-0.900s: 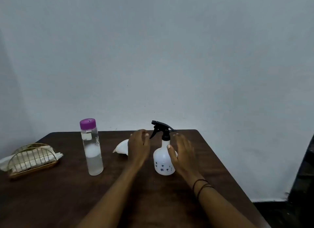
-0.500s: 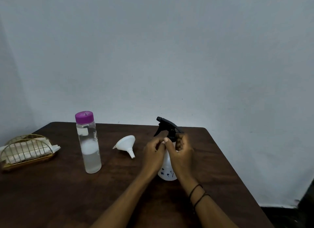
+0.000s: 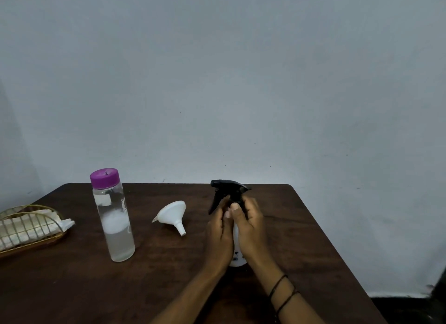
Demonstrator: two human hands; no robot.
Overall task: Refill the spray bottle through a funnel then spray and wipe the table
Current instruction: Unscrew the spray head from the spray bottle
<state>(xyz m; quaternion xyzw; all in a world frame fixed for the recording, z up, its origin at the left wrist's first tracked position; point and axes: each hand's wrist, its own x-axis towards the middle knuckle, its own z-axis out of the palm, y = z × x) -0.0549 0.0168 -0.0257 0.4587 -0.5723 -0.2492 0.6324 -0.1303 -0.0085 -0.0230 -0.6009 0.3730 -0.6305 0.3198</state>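
Reaching forward with both forearms, converging at centre. Left hand and right hand cupping the bottle from either side, fingers curled round its neck, thumbs meeting in front. Wearing two dark bands on right wrist.

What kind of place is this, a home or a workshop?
Probably a plain room at home: a dark wooden table against a bare pale wall, with a napkin holder on it.
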